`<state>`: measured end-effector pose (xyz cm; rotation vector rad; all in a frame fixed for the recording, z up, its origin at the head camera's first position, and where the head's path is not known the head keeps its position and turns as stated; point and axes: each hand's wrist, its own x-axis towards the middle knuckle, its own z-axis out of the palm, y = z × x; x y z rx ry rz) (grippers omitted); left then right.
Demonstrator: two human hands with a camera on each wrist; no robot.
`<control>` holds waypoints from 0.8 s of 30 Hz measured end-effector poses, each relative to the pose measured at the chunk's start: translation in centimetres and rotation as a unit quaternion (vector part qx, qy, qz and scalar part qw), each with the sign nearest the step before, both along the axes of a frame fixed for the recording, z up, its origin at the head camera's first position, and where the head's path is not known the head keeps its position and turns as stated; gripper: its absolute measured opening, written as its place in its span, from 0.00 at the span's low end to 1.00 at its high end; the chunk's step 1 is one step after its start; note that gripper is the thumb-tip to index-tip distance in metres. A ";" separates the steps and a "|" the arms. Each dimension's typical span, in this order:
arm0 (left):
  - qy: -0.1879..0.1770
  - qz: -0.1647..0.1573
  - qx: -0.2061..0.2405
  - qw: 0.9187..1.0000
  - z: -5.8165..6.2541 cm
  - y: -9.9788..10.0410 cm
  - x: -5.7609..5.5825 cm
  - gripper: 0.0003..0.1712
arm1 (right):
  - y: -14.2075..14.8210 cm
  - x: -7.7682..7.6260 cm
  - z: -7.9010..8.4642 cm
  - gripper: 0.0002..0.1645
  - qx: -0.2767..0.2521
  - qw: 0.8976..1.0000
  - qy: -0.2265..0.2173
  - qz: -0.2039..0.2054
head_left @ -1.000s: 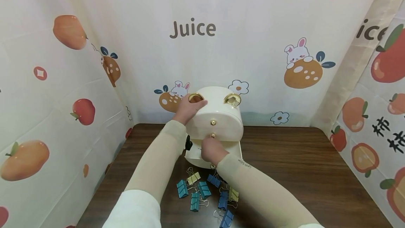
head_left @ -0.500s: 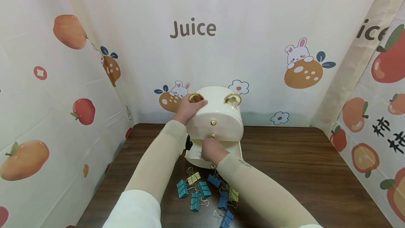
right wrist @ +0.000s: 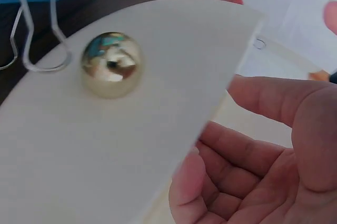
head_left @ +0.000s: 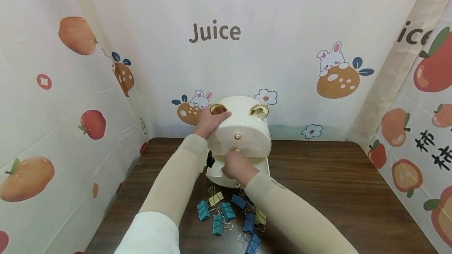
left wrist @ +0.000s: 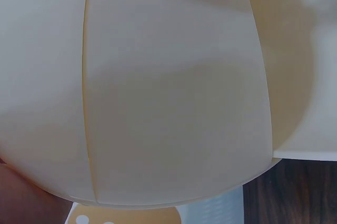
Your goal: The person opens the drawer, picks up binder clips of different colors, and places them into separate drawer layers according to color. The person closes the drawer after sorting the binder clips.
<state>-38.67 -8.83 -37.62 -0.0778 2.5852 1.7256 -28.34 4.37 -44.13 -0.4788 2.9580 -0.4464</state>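
A small white drawer cabinet [head_left: 243,142] with a rounded top and gold knobs stands at the back of the table, its lower drawer [head_left: 215,178] pulled out. My left hand [head_left: 210,122] grips the cabinet's top at the left gold ring, thumb lying across the front of the ring. Over the drawer is my right hand [head_left: 238,166]. In the right wrist view its fingers are loosely bent behind the drawer's front panel [right wrist: 158,113], thumb apart near the panel's edge; no object shows in the palm. A thin wire loop [right wrist: 259,44] shows inside the drawer.
Several binder clips lie on the brown table [head_left: 310,183] before the cabinet: teal clips [head_left: 217,224], blue clips [head_left: 249,222] and yellow clips [head_left: 215,198]. Some are close to the drawer front. A printed curtain [head_left: 282,50] hangs behind and along both sides.
My right hand has shifted slightly left and down over the open drawer, covering more of the wire loop there. The left hand, cabinet and clips have stayed in place.
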 end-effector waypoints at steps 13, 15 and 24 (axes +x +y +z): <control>-0.007 0.002 0.004 1.000 0.2 0.0 0.2 0.40 | 1.7 3.2 1.1 0.14 -0.172 0.985 0.013 0.021; -0.005 0.001 0.003 1.000 0.2 0.0 0.2 0.40 | 1.8 3.8 0.9 0.11 -0.189 0.981 0.027 0.036; -0.006 0.002 -0.001 1.000 -0.1 0.0 0.0 0.40 | 0.9 6.6 0.6 0.12 -0.200 0.971 0.034 0.125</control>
